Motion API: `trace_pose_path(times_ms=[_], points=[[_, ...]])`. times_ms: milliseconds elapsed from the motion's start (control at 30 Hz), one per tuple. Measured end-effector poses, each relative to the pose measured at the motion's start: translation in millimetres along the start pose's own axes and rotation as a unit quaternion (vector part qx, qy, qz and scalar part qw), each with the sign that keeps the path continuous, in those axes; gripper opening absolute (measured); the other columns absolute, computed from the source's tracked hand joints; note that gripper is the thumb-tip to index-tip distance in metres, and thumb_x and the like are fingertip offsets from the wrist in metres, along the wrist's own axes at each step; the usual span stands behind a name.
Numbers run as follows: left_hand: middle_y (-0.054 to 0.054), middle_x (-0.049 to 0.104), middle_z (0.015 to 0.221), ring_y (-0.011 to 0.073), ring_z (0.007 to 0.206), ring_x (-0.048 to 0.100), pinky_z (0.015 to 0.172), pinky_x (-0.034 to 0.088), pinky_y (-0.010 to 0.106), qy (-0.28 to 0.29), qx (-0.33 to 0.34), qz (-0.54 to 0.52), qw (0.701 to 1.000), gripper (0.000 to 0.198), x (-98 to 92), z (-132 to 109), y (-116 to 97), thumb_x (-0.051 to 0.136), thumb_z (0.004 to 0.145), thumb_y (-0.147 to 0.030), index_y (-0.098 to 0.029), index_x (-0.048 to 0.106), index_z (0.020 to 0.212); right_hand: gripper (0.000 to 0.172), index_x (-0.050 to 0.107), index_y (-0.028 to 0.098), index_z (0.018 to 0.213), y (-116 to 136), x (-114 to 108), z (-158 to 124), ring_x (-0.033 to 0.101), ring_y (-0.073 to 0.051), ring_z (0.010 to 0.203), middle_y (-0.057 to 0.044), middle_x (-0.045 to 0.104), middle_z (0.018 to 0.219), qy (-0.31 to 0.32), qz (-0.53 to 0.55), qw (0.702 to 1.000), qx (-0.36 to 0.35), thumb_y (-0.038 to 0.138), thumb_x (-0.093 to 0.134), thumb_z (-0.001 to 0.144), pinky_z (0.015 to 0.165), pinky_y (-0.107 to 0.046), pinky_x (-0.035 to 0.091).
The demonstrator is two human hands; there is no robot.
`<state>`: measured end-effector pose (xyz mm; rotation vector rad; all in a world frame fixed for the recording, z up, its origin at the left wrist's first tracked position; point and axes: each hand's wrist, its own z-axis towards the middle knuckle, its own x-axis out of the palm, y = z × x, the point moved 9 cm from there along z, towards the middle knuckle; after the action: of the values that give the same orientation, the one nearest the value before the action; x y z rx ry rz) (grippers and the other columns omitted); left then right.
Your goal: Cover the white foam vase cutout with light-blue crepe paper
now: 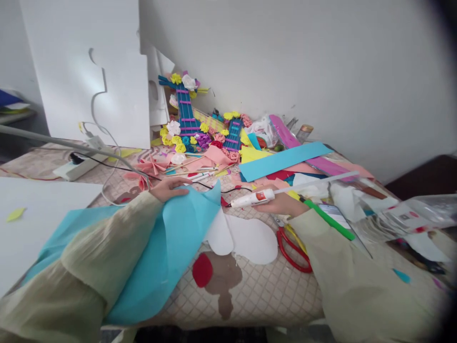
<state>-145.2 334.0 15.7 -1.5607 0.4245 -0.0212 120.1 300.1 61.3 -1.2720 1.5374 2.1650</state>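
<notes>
My left hand (167, 188) lies flat with fingers together on the top edge of a light blue paper sheet (171, 243), which is folded up over my left sleeve. My right hand (282, 204) is closed around a white glue tube (252, 198) with a red label, its nozzle pointing left toward the blue sheet. Between my hands lies a white heart-shaped cutout (246, 236), partly covered by the blue sheet. Red-handled scissors (293, 247) lie just beside my right wrist.
A heap of coloured paper strips, paper flowers and blue stick ladders (185, 112) fills the back. White foam boards (89, 71) lean at the back left, with a power strip (80, 164) and cables. A long blue strip (285, 159), a green strip (328, 219) and plastic bags (410, 214) lie right.
</notes>
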Motion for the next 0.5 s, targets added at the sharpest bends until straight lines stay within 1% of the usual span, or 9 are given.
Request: trace_pose_path(times_ms=[67,133,200,233,267,333,367,433,500], points=[[0.003,0.066,0.075,0.0169,0.069,0.06,0.059,0.047,0.024,-0.005,-0.009,-0.026,1.0,0.048,-0.5,2,10,0.077,0.044,-0.04,-0.018,0.067,0.085,0.009,0.058,0.019,0.057,-5,5,2,0.053,-0.015,0.054,0.002,0.058,0.056,0.017,0.026,0.999,0.015,0.026,0.064,0.059,0.051,-0.025,0.041],[0.002,0.067,0.073,0.0166,0.069,0.06,0.059,0.047,0.023,-0.008,-0.016,-0.048,0.999,0.046,-0.6,4,20,0.078,0.043,-0.039,-0.019,0.067,0.084,0.01,0.061,0.019,0.065,-8,8,3,0.057,-0.017,0.061,0.001,0.063,0.062,0.033,0.056,0.997,0.029,0.029,0.063,0.063,0.056,-0.027,0.044],[0.001,0.067,0.073,0.0161,0.069,0.06,0.059,0.047,0.022,-0.015,-0.021,-0.066,0.997,0.045,-1.9,5,29,0.079,0.043,-0.038,-0.02,0.067,0.082,0.012,0.063,0.019,0.072,-10,13,6,0.061,-0.019,0.068,-0.002,0.067,0.072,0.067,0.137,0.987,0.045,0.03,0.061,0.068,0.062,-0.029,0.046],[0.001,0.067,0.073,0.0158,0.068,0.06,0.058,0.046,0.022,-0.02,-0.022,-0.075,0.997,0.045,-3.1,5,32,0.079,0.043,-0.038,-0.02,0.067,0.082,0.012,0.063,0.019,0.073,-11,17,7,0.062,-0.02,0.072,-0.003,0.068,0.077,0.09,0.199,0.974,0.055,0.029,0.061,0.068,0.065,-0.03,0.047],[0.001,0.067,0.074,0.0154,0.068,0.06,0.058,0.046,0.021,-0.025,-0.023,-0.082,0.996,0.045,-4.6,5,35,0.079,0.043,-0.038,-0.02,0.067,0.082,0.012,0.063,0.018,0.073,-12,22,9,0.063,-0.021,0.075,-0.005,0.068,0.082,0.114,0.266,0.955,0.069,0.029,0.061,0.068,0.066,-0.031,0.047],[0.001,0.067,0.075,0.015,0.067,0.06,0.056,0.046,0.022,-0.034,-0.023,-0.094,0.995,0.048,-7.6,5,39,0.079,0.043,-0.039,-0.019,0.066,0.085,0.013,0.061,0.017,0.069,-14,33,13,0.064,-0.023,0.079,-0.009,0.068,0.088,0.153,0.384,0.905,0.101,0.029,0.063,0.066,0.068,-0.033,0.048],[0.002,0.067,0.074,0.0151,0.066,0.06,0.056,0.047,0.022,-0.037,-0.023,-0.099,0.994,0.05,-8.6,4,40,0.079,0.043,-0.039,-0.019,0.066,0.087,0.015,0.06,0.016,0.067,-16,38,15,0.064,-0.025,0.081,-0.01,0.068,0.088,0.166,0.42,0.885,0.115,0.03,0.063,0.066,0.069,-0.035,0.048],[0.003,0.067,0.072,0.0158,0.064,0.061,0.055,0.047,0.024,-0.04,-0.021,-0.106,0.993,0.052,-9.8,3,41,0.079,0.044,-0.039,-0.017,0.065,0.089,0.017,0.057,0.015,0.064,-18,47,18,0.063,-0.026,0.085,-0.012,0.068,0.089,0.177,0.455,0.862,0.135,0.032,0.063,0.066,0.072,-0.038,0.049],[0.003,0.066,0.072,0.0166,0.064,0.061,0.056,0.047,0.025,-0.045,-0.016,-0.112,0.993,0.053,-10.1,2,40,0.079,0.045,-0.038,-0.017,0.065,0.09,0.017,0.057,0.016,0.065,-19,54,21,0.062,-0.026,0.09,-0.013,0.067,0.092,0.169,0.483,0.847,0.147,0.032,0.061,0.069,0.076,-0.042,0.048]])
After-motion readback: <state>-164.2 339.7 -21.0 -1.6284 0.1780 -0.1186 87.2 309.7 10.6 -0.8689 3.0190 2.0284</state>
